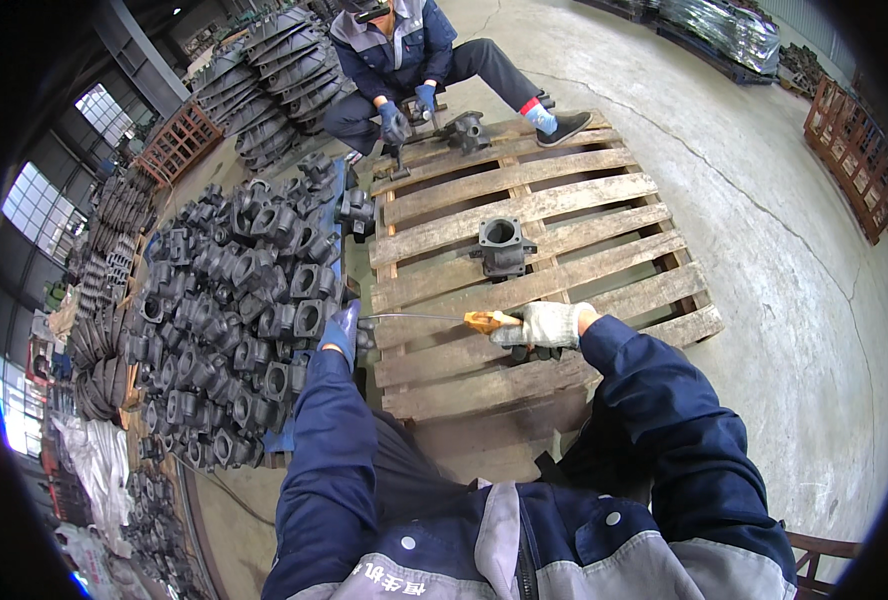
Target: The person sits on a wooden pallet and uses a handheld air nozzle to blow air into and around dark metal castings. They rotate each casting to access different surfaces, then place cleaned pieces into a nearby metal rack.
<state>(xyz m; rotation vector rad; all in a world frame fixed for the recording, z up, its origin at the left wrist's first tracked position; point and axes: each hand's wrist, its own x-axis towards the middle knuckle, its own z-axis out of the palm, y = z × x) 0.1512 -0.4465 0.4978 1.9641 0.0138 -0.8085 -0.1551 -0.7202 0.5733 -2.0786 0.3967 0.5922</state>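
1. A brown slatted wooden pallet (444, 395) lies in front.
2. Over it, the white-gloved right hand (549, 325) holds a yellow-handled tool (487, 321) with a thin metal rod (414, 316); best kept steady.
3. The blue-gloved left hand (340, 335) is by the rod's tip; its grip cannot be told.

12 o'clock: co-worker (409, 62), head cut off | 9: tool (480, 320), tip unclear at left hand (340, 332) | 6: jacket (454, 545) cut off
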